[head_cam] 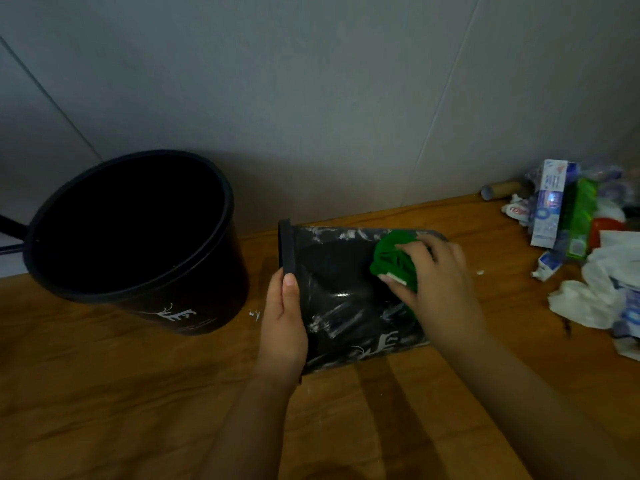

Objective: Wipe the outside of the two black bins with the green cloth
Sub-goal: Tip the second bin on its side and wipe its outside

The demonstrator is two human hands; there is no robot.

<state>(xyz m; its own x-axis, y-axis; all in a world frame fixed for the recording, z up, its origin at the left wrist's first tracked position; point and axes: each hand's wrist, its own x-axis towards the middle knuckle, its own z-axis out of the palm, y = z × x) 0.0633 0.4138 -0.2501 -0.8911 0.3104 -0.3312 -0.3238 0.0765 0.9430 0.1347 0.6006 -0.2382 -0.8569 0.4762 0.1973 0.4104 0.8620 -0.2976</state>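
Note:
One black bin [339, 299] lies on its side on the wooden floor, its rim pointing left, its wall streaked with white marks and a white deer print. My left hand [284, 327] grips that rim, thumb on the outside. My right hand [440, 282] holds the bunched green cloth [391, 261] and presses it against the upper part of the bin's wall. A second black bin [138, 244] stands upright to the left, its mouth open and its inside dark.
A pile of rubbish [585, 244] lies at the right: toothpaste boxes, a green packet, white bags and a cardboard tube [498, 190]. A grey wall [311, 98] runs behind both bins. Wooden floor [121, 410] stretches in front.

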